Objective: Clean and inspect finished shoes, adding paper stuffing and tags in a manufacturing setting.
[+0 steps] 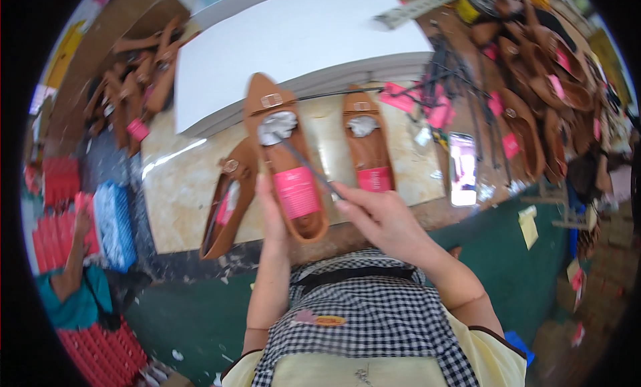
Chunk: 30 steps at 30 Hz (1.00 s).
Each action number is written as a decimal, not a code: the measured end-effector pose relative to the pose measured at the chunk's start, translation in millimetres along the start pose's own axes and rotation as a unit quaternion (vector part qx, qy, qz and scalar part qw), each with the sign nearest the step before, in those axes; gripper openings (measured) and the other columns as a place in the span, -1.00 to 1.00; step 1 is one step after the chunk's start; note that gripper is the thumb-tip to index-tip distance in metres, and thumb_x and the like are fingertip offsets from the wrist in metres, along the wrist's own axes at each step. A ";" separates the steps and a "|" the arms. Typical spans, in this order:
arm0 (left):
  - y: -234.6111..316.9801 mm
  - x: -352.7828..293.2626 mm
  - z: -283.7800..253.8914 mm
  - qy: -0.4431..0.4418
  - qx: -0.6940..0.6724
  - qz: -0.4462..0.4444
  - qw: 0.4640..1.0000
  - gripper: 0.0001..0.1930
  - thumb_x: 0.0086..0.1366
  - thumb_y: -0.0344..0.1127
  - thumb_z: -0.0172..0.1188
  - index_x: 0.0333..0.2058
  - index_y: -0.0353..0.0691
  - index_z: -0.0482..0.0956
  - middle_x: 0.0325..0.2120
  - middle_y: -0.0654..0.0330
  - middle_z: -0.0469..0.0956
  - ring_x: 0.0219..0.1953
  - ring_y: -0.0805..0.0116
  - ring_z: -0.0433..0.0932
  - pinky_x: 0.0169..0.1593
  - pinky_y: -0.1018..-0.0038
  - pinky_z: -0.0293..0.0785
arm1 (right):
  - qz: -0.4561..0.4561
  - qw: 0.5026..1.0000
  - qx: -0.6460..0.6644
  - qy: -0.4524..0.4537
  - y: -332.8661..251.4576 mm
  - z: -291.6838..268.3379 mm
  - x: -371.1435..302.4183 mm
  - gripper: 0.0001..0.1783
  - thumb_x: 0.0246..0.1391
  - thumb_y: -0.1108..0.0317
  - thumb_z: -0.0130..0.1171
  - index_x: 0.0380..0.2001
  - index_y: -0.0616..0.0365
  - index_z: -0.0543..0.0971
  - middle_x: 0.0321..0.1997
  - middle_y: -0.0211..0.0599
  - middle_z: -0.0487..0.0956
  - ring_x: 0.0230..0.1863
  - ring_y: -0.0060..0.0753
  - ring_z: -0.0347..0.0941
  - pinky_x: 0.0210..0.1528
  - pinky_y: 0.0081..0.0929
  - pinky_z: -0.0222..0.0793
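My left hand [270, 210] is closed around the side of a brown pointed flat shoe [283, 158], holding it toe away from me. This shoe has a buckle ornament, crumpled white paper in its toe and a pink card on its insole. In my right hand [380, 217] is the near end of a thin dark stick [308, 166]. Its far end reaches the paper inside the shoe. To the right, a matching shoe [364, 152] lies on the table with paper and a pink card in it. Another brown shoe [242, 185] lies tilted left of my left hand.
A thick stack of white sheets [300, 40] lies beyond the shoes. Dark sticks with pink cards [439, 110] and a phone [463, 170] lie to the right. Brown shoes are heaped at far left [137, 86] and far right [534, 60]. A co-worker's teal sleeve [70, 297] shows at left.
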<state>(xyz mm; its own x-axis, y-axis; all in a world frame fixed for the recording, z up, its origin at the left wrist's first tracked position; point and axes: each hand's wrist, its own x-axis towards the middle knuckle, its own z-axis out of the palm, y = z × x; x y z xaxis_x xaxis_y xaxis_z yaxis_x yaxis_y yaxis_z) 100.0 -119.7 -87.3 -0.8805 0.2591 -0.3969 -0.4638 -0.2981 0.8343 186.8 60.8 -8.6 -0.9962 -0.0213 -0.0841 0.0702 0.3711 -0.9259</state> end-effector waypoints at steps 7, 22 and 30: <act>-8.7 -8.6 -8.1 -0.021 0.016 0.045 0.999 -0.22 0.41 0.35 -0.41 0.13 -0.28 0.37 -0.06 0.11 0.55 -0.06 0.33 0.56 0.02 0.39 0.50 | 0.037 0.999 -0.028 0.029 1.3 12.2 17.3 -0.59 0.27 0.21 0.02 0.08 0.20 0.51 -0.40 0.06 0.59 -0.40 0.09 0.55 -0.36 -0.13 0.42; -32.0 -23.4 30.2 0.142 -0.043 0.056 0.987 -0.13 0.33 0.47 -0.46 0.26 -0.18 0.23 0.11 0.14 0.42 0.18 0.26 0.37 0.25 0.31 0.27 | -0.123 0.973 -0.104 0.165 13.8 38.5 41.3 -0.63 0.25 0.25 0.01 -0.04 0.35 0.50 -0.73 -0.04 0.48 -0.66 -0.01 0.49 -0.60 -0.14 0.35; -21.7 -7.9 -14.0 0.045 0.069 -0.067 0.994 -0.22 0.40 0.34 -0.35 0.16 -0.31 0.36 0.03 0.11 0.49 0.07 0.32 0.46 0.14 0.40 0.35 | -0.092 0.982 -0.157 -0.054 26.0 13.9 26.3 -0.56 0.20 0.16 0.03 0.02 0.24 0.48 -0.63 -0.13 0.56 -0.57 -0.01 0.53 -0.46 -0.13 0.43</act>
<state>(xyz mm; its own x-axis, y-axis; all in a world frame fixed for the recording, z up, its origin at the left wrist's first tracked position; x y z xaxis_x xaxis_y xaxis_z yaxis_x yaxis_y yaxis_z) 115.6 -128.1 -107.5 -0.8200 0.2033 -0.5350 -0.5648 -0.1362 0.8139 163.1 57.0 -40.1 -0.9780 -0.2076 0.0195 -0.1470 0.6199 -0.7708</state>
